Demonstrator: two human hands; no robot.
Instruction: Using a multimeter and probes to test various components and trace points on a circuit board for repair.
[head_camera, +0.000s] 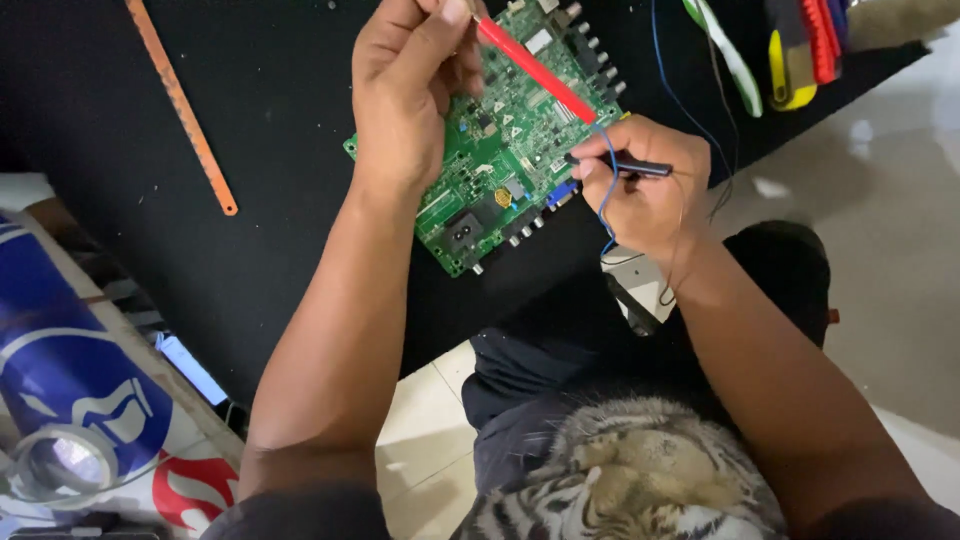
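Circuit board (500, 150) green, flat on black desk (270, 200), long axis running near-left to far-right. Left hand (410, 90) fingers pinching red probe (535, 70), slanted down over board's far-right part. Right hand (645, 190) at board's right edge, fingers pinching black probe (625, 166), nearly level, tip at that edge. Blue wire (607, 195) loops across right hand. Orange strip (180, 105) lies far left, well apart.

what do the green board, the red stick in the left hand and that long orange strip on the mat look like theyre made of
Green board: looks like rigid laminate with a glossy green coating, studded with metal and plastic parts. Red stick held by the left hand: probably smooth moulded plastic, judging by its even sheen. Orange strip: thin and flat with a hole at its end; painted metal seems likely, though I cannot be sure.
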